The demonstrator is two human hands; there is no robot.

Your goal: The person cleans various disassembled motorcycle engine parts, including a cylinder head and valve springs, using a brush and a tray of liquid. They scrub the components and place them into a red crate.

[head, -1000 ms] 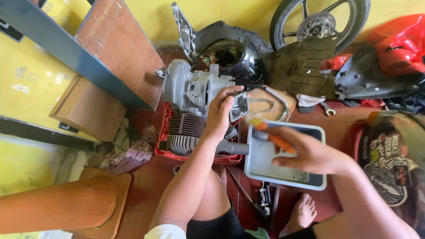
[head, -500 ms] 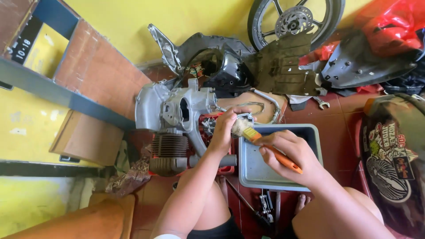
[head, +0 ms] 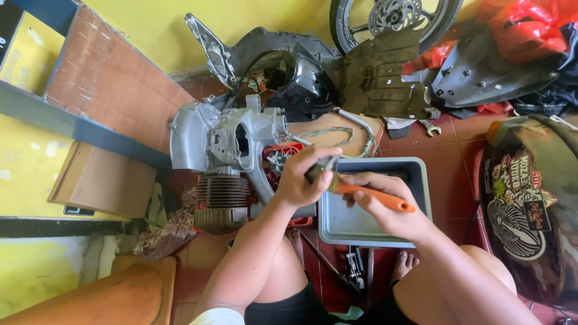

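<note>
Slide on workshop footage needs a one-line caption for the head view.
Left hand holds a small part while right hand brushes it with an orange-handled brush over a grey tray.

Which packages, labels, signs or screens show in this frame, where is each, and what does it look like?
Cardboard box: left, against the yellow wall; flat, brown, plain.
Stickers: right, on a camouflage-patterned rounded cover; several, mixed colours, one large winged design.
Red plastic bag: top right corner; crumpled, glossy.
Sign: top left edge; dark panel, mostly cut off.
No screens.

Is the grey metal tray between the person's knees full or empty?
It looks empty. The grey tray shows a bare flat bottom, though the right hand with the orange-handled brush hides part of it.
</note>
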